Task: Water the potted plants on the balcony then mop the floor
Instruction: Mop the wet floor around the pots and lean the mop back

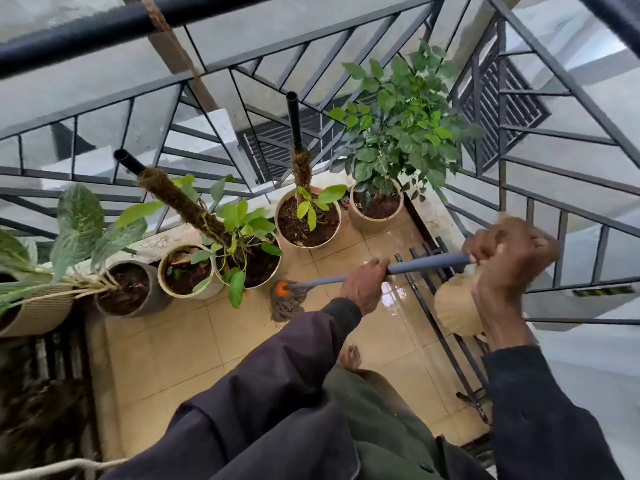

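A mop with a grey handle (426, 265) and an orange collar has its stringy head (285, 304) on the beige tiled floor (173, 348), close to the front of the pots. My left hand (363, 284) grips the handle low down. My right hand (509, 251) is closed around the handle's upper end. Several potted plants line the balcony edge: a bushy one (398, 126) at the far right corner, a cream pot (308, 220) with a moss pole, another moss-pole pot (247, 258), a small cream pot (187, 271) and a grey pot (126, 289).
A black metal railing (540, 199) bounds the balcony on the far and right sides. The tiles near the right railing (391, 296) shine wet. A woven pot (38, 310) hangs at the left edge. A tan round object (453, 306) sits under my right wrist. My bare foot (349, 355) stands mid-floor.
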